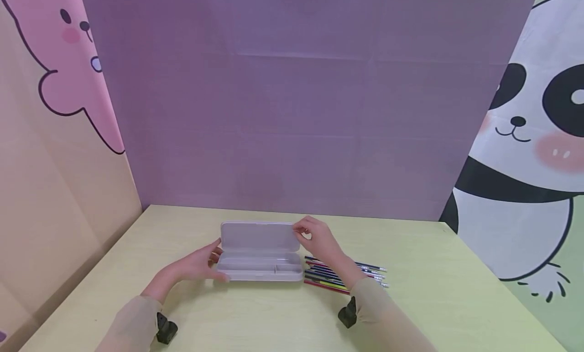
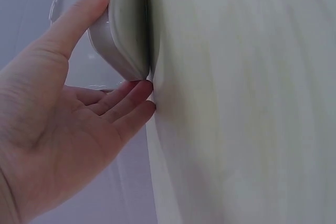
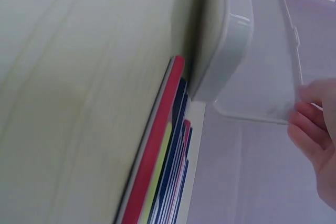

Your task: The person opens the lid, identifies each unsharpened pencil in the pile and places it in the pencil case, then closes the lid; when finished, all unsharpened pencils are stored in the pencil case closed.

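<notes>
Our left grip (image 1: pixel 199 265) holds the open, translucent, rectangular plastic case (image 1: pixel 251 277) by its end on the pale surface (image 1: pixel 255 316); our right grip (image 1: pixel 321 243) pinches its raised lid (image 1: pixel 257 237). If the left slackens, we could tug it into the slim multicoloured pencils (image 1: pixel 325 276).

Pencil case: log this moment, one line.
case: open; left hand: grips case at left; right hand: pinches lid at corner; pencils: right of case

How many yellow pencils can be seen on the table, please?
1: the yellow pencil lies right of the open box, beside the nearest red pencil. The right forearm may hide others.
</notes>
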Tool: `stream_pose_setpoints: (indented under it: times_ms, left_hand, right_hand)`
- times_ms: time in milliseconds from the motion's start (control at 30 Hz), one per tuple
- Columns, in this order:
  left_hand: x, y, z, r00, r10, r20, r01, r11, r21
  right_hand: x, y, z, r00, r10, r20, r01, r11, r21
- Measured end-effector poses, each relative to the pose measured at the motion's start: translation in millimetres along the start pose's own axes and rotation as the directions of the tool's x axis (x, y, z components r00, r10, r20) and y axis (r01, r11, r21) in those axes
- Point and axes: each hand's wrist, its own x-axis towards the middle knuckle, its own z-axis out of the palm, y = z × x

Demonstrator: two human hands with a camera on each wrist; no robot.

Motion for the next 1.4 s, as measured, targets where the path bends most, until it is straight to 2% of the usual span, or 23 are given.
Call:
stream_pose_setpoints:
  times_ms: [133, 367, 567, 867, 1100, 1400]
  left_hand:
    - [-0.6, -0.3, -0.4, 1.0, 0.024, 0.016, -0.024, 1.0, 0.016]
    - [-1.2, -0.4, -0.5, 0.999, 0.045, 0.029, -0.047, 0.997, 0.061]
    - [-0.3, -1.7, 0.3, 0.999, 0.044, 0.031, -0.047, 0.995, 0.086]
    - [0.7, -4.0, 3.3, 0.998, 0.063, 0.028, -0.066, 0.989, 0.129]
    - [-1.2, -3.4, 4.0, 0.998, 0.048, 0.038, -0.052, 0.992, 0.113]
    - [-1.6, 0.4, 3.2, 0.999, 0.024, 0.049, -0.03, 0.99, 0.139]
  right_hand:
    - [-4, 7, -4, 0.997, 0.002, 0.08, -0.008, 0.997, 0.072]
    - [-11, 17, -10, 0.98, 0.066, 0.186, -0.104, 0.974, 0.2]
    - [-15, 21, -11, 0.961, 0.046, 0.272, -0.089, 0.985, 0.148]
    - [-20, 23, -6, 0.903, 0.082, 0.422, -0.148, 0.981, 0.127]
    - [-24, 25, 0, 0.865, 0.119, 0.487, -0.2, 0.973, 0.117]
    - [-26, 25, 2, 0.83, 0.112, 0.547, -0.213, 0.969, 0.124]
